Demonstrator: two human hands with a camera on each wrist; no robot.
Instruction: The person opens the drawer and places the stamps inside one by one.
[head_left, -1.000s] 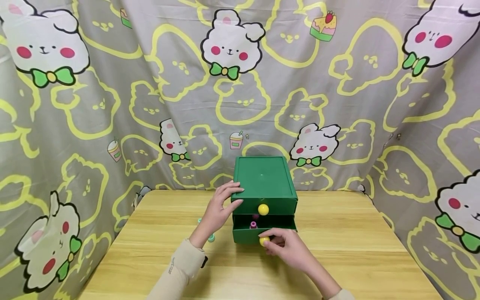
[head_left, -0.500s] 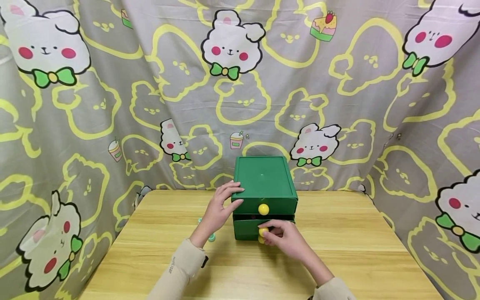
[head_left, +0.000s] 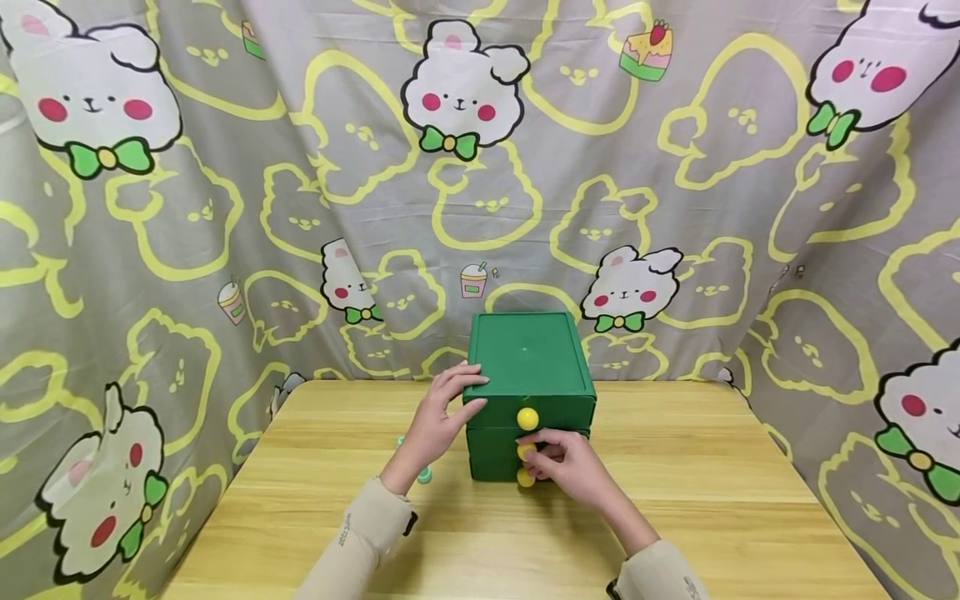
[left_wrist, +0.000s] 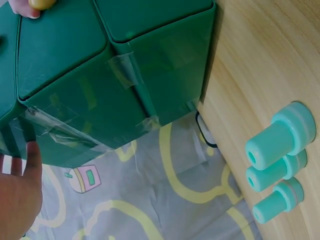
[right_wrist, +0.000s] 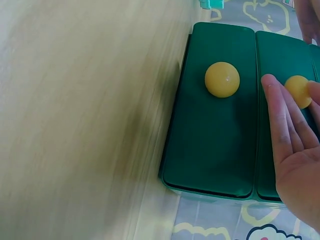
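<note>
A green drawer cabinet point(head_left: 525, 354) with three stacked drawers and round yellow knobs stands on the table. My left hand point(head_left: 442, 412) rests along its upper left edge, fingers extended; the left wrist view shows that hand point(left_wrist: 22, 195) at the taped side. With thumb and fingers, my right hand point(head_left: 577, 471) holds the middle drawer's knob point(right_wrist: 297, 91). The middle drawer's front lies flush with the others. Below that hand is the bottom knob point(right_wrist: 222, 79), and above it the top knob point(head_left: 528, 418). The drawers' insides are hidden.
Left of the cabinet, three teal stepped pegs point(left_wrist: 280, 137) stand on the wooden table point(head_left: 720, 492); my left forearm partly covers them in the head view. A grey curtain point(head_left: 480, 192) printed with cartoon animals hangs behind and at both sides.
The middle drawer, pulled out a second ago with a purple piece visible inside, has slid back in. My right hand moved inward with its knob. My left hand stayed on the cabinet.
</note>
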